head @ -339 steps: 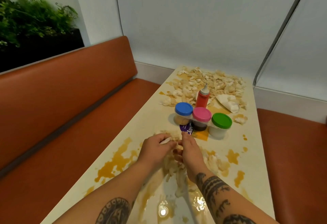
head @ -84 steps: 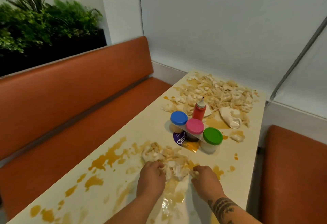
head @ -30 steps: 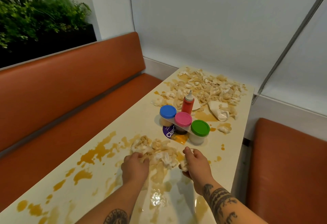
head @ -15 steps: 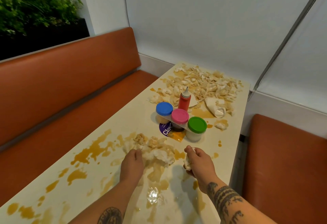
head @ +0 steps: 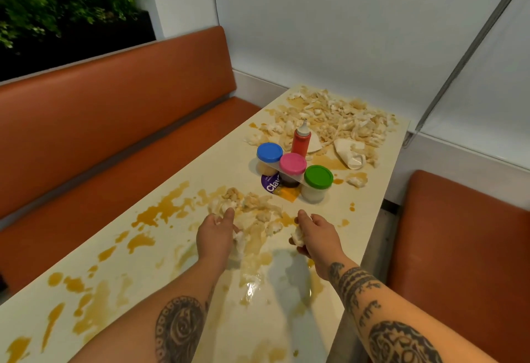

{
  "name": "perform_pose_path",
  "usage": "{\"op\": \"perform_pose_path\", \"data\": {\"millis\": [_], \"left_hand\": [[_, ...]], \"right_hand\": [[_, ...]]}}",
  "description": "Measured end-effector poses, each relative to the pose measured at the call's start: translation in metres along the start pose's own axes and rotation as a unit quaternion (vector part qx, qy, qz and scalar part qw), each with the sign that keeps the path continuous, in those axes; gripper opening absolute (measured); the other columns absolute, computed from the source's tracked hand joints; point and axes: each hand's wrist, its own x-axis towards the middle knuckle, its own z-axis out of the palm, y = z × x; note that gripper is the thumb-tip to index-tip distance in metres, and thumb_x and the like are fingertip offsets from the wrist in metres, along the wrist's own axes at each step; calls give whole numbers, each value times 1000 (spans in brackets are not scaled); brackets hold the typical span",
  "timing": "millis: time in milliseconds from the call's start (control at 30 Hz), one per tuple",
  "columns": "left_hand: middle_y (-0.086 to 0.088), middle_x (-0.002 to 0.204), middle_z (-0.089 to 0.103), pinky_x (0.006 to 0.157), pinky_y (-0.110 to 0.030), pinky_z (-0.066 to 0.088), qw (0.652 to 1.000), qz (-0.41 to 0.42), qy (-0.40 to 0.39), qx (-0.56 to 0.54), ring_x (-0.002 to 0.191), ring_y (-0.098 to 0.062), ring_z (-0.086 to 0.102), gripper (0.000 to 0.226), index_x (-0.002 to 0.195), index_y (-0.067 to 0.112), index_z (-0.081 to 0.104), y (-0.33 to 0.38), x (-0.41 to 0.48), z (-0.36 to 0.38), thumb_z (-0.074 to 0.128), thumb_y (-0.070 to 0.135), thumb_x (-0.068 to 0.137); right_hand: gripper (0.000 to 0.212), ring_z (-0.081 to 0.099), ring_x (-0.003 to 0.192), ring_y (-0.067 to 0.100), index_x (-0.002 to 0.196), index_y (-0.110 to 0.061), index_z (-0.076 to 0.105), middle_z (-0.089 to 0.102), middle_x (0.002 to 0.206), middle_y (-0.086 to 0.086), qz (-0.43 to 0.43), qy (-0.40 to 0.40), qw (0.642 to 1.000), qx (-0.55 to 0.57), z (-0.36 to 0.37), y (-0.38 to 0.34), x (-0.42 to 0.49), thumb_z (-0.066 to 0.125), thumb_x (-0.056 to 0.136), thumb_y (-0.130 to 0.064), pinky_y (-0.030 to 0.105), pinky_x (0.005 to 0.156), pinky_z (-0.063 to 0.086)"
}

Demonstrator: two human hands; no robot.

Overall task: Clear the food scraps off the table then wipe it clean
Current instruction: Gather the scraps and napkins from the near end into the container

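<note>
We see the long cream laminate table (head: 200, 167) running away toward one o'clock, splashed with orange-brown sauce stains (head: 163, 210). The left hand (head: 215, 233) lies back-up at the six o'clock edge of the near heap of pale soggy food scraps (head: 252, 210). Its fingertips are in the scraps and white bits sit beside its thumb; we cannot tell whether it grips anything. The right hand (head: 317, 233), at three o'clock of the left and apart from it, curls its fingers round a small wet white clump (head: 298, 238).

At one o'clock from the near heap three clear tubs stand close in a row, with a blue lid (head: 269, 152), a pink lid (head: 293, 163) and a green lid (head: 318, 176), beside a round purple sticker (head: 271, 184). Just beyond them a red squeeze bottle (head: 301, 140) stands upright. The far heap of torn beige scraps (head: 338, 119) covers the table's twelve o'clock end, with a crumpled white paper napkin (head: 350, 154) at its five o'clock edge. An orange padded bench (head: 114, 121) runs along the table at nine o'clock and a second orange bench (head: 459, 248) sits at three o'clock.
</note>
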Motion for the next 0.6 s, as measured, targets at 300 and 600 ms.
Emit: {"op": "perform_pose_path", "data": {"millis": [300,600], "left_hand": [[5,102,63,80,-38,50,999,4,-43,-18,96,-20,62,45,112,25,57,8,-25,4,45,66,97],[1,95,69,74,-36,51,994,23,-70,75,84,-18,62,29,91,22,70,8,-23,-2,53,43,100]], "right_hand": [[21,70,66,18,108,-15,65,73,96,8,-10,-45,999,-24,-16,0,-24,57,102,-34,25,53,46],[33,43,57,20,97,-13,68,56,72,6,-42,-12,998,-33,-21,1,-20,62,97,-45,26,45,34]]}}
